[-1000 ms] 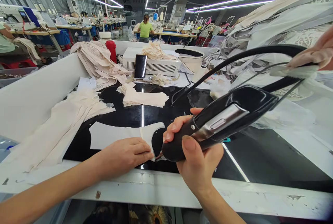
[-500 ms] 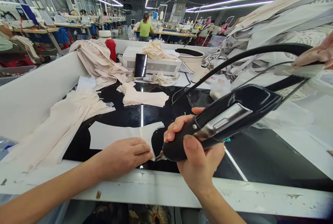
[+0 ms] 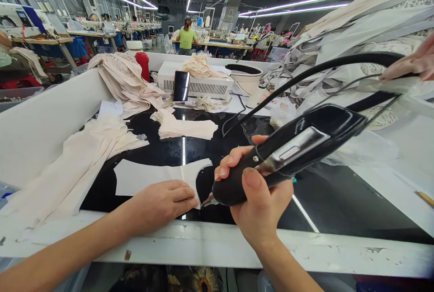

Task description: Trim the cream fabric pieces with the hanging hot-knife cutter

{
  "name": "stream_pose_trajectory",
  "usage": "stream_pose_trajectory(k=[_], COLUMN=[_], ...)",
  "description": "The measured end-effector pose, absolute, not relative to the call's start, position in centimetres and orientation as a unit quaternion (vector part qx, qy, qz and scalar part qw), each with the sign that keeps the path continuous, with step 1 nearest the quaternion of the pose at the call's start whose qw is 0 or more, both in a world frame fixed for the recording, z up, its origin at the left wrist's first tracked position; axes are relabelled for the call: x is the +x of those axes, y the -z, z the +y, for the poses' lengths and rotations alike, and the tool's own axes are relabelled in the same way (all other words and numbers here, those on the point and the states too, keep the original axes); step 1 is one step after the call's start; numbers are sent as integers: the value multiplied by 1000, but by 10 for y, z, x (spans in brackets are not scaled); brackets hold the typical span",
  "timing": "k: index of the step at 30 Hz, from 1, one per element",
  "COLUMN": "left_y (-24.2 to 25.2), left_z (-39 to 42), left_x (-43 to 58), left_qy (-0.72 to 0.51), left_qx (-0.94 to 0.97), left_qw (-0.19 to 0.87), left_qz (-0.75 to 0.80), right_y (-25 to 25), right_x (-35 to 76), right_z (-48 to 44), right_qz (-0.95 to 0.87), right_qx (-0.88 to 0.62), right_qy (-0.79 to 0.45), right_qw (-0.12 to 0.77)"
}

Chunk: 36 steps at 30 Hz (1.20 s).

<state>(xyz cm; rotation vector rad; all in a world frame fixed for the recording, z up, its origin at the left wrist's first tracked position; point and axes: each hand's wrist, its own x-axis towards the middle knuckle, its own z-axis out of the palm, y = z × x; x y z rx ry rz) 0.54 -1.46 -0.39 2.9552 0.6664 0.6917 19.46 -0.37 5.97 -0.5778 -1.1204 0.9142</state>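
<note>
Work on the pale panel [image 3: 145,179], flat on the dark surface [image 3: 352,201], appears unfinished: your right hand [image 3: 260,192] wraps the black tool [image 3: 305,136], tip [image 3: 208,200] beside the near-right corner; your left hand [image 3: 166,202] rests atop, any pinch hidden.

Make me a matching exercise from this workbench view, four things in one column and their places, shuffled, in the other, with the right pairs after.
Things
1. black handheld tool with a silver plate
2. flat off-white piece of material
3. dark-screened rectangular phone
4. red cylindrical container

Places
A. upright in front of the white vented box
B. in the right hand
C. just left of that box
D. under the left hand's fingers

Pairs: 1-B, 2-D, 3-A, 4-C
</note>
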Motion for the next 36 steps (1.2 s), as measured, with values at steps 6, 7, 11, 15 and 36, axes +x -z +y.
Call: stream_pose_trajectory(k=[6, 7, 11, 15, 36], left_y=[7, 7, 6, 5, 6], left_z=[-15, -15, -15, -15, -16], left_x=[5, 6, 6, 6, -1], left_qy=[-227, -227, -227, -235, -262], left_qx=[949, 949, 947, 946, 930], left_qw=[17, 16, 15, 21, 64], left_qz=[218, 218, 224, 222, 251], right_y=[-56, -55, -56, -56, -56], right_x=[192, 192, 191, 191, 190], right_z=[-3, -3, -3, -4, -9], right_qz=[-510, -510, -509, -521, -512], right_qx=[-254, -253, -242, -241, -242], right_qy=[-414, -414, -421, -419, -433], right_qw=[710, 710, 711, 703, 701])
